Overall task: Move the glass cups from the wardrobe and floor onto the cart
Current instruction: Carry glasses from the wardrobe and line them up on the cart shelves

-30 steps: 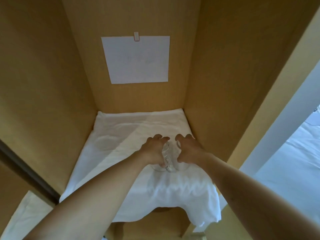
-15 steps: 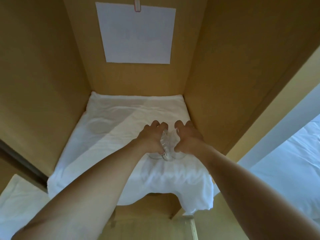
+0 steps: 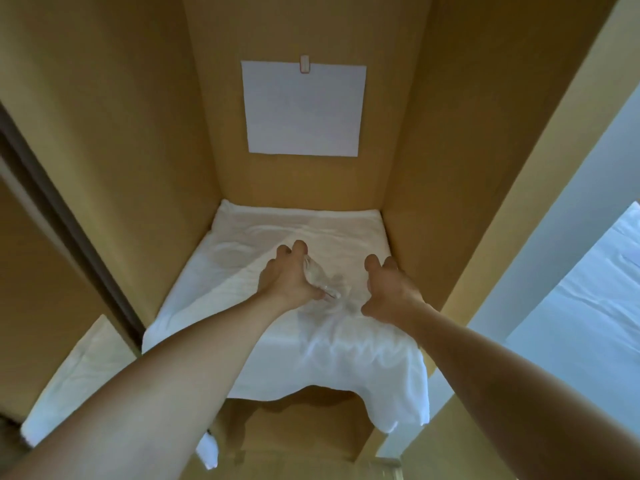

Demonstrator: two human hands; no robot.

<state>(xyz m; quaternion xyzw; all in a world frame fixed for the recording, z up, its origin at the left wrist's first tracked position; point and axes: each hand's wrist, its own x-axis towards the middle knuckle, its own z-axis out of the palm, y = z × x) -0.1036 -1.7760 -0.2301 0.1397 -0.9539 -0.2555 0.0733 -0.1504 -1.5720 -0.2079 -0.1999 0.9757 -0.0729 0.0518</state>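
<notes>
Since half a second ago my hands have parted: my left hand point(image 3: 289, 277) now tips one glass cup point(image 3: 317, 277) off the white cloth point(image 3: 284, 355) on the wardrobe point(image 3: 104, 133) shelf, fingers curled round it, while my right hand point(image 3: 389, 289) hovers apart, fingers loosely curled on nothing. I judge a firmer wrap and level lift best. A second cup point(image 3: 341, 301) blurs into the cloth; the cart is out of view.

clear glass cup point(image 3: 317, 280) tilted in left hand point(image 3: 288, 276), second clear cup point(image 3: 341, 299) on white cloth point(image 3: 322, 355)
</notes>
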